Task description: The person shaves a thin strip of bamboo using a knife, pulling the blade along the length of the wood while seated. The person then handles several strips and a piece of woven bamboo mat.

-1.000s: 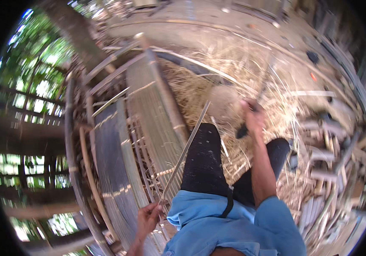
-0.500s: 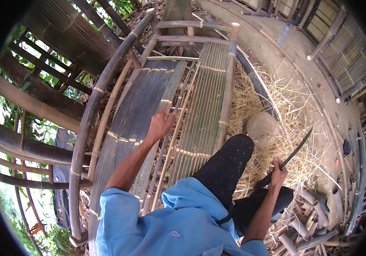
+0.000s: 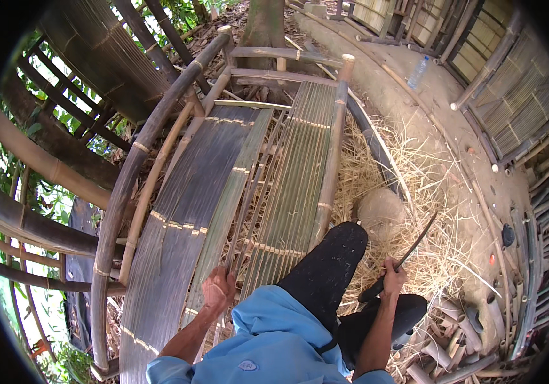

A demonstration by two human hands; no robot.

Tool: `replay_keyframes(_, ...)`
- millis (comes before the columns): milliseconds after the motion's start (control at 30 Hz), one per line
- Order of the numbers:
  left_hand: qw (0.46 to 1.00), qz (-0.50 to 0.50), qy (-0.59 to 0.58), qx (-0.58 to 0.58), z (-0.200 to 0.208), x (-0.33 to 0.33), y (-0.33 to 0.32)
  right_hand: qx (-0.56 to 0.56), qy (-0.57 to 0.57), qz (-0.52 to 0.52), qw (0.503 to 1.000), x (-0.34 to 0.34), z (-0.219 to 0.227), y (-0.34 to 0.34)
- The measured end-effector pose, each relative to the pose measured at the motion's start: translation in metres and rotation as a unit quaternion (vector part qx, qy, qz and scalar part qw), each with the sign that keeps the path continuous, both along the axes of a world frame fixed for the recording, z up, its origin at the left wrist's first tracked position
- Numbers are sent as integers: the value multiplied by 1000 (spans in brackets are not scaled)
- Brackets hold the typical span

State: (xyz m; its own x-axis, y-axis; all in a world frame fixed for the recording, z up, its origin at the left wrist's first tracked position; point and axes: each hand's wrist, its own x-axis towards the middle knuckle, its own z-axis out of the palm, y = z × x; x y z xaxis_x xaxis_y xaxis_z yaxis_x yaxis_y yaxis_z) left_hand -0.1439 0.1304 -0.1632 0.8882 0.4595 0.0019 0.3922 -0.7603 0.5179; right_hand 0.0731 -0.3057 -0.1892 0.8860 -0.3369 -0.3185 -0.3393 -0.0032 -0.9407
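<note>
The right hand (image 3: 393, 280) is wrapped round the grip of a knife (image 3: 420, 240), and the blade points far and to the right, out past the legs (image 3: 319, 259). The left hand (image 3: 219, 288) is low over the bench (image 3: 334, 141), its fingers curled by the near end of a thin strip (image 3: 231, 254). I cannot tell if they pinch the strip or only touch it, since the hand hides that end. The strip lies in the gap between the left and right slats (image 3: 294, 185), and runs from the hand toward the far end of the bench. To hold it well, the thumb and a finger or two should close on its flat sides, not on its edges (a thin edge like that may well be sharp). Slow, straight moves would likely be best, as the strip looks long and could snag on the slats or on the pale ties (image 3: 278, 248) that cross them. The knife is best out on the right, with its blade turned away from the legs. Its grip sits close to them, so small moves would be safest there. On the right, straw (image 3: 441, 185) covers the ground, with a round block (image 3: 380, 210) in it. Cut bamboo (image 3: 437, 353) lies near right, and a bottle (image 3: 418, 72) is far off.
</note>
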Motion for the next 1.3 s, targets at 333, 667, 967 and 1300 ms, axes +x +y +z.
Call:
replay_keyframes(333, 952, 182, -45, -241, 24, -1, -15, -21, 18, -3, 1000, -9, -3, -6)
replay_keyframes(667, 915, 152, -56, -369, 30, 121, 8, -16, -4, 23, 1000, 0, 3, -1)
replay_keyframes(967, 961, 134, -115, -214, -15, 184, 22, -28, 9, 61, 998, 6, 21, 9)
replay_keyframes(1300, 953, 148, -109, -240, -18, 220, 17, -48, 18, 85, 995, 18, 26, 16)
